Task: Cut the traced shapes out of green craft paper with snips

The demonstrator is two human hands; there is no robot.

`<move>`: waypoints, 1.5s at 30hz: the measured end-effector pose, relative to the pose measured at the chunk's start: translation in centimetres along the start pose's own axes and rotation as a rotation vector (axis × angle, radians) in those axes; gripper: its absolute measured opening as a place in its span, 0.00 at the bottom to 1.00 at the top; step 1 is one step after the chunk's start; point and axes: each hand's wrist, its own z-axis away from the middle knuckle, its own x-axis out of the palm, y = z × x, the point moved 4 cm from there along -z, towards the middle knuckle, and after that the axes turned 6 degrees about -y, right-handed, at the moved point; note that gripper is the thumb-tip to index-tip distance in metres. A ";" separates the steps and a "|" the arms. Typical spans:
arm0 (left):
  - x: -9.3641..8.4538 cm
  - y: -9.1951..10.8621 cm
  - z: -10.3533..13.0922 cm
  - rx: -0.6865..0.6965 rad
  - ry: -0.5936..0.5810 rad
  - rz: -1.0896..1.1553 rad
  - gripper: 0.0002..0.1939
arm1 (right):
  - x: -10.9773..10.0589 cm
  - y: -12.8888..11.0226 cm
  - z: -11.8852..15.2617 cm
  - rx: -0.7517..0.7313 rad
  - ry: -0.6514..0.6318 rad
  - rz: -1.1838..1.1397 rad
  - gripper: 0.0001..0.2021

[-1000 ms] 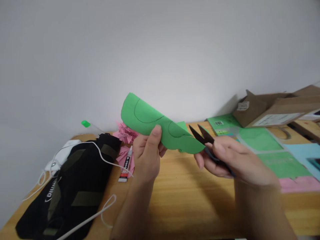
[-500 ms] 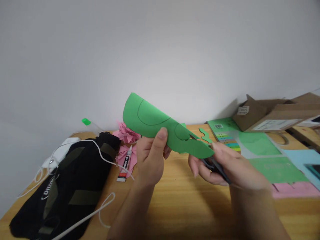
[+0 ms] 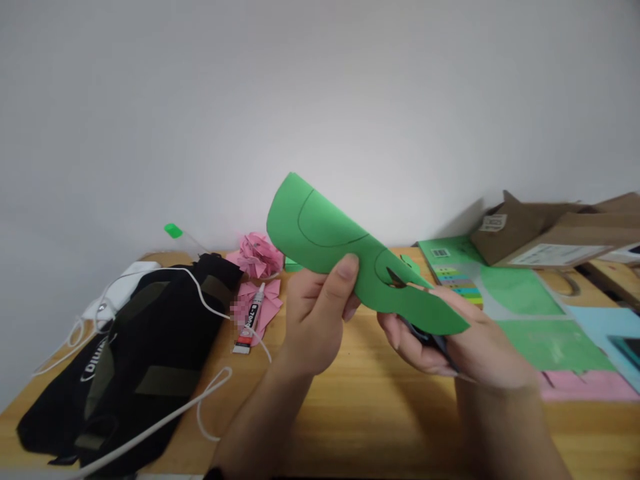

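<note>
1. Left hand [image 3: 317,323] pinches green paper [image 3: 320,217], held up above table [image 3: 360,407]; slack pinch could let it twist off the drawn line [image 3: 325,246]
2. Right hand [image 3: 470,343] grips scissors [image 3: 399,281], blade poking through paper; overrunning the curve could tear it
3. Loose flap [image 3: 440,315] over right hand could hide blades, causing a miscut

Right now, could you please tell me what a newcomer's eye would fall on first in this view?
Probably the bright green sheet, held up in mid-view by the left hand, with the right hand working dark scissors at its lower right part. After that, perhaps the large black bag at the left and the crumpled pink paper by its upper end. The brown cardboard box at the back right might come next.
</note>
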 end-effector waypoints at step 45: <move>1.0 1.6 0.7 0.240 0.069 -0.375 0.24 | 0.1 0.6 -0.1 -0.059 0.043 -0.017 0.19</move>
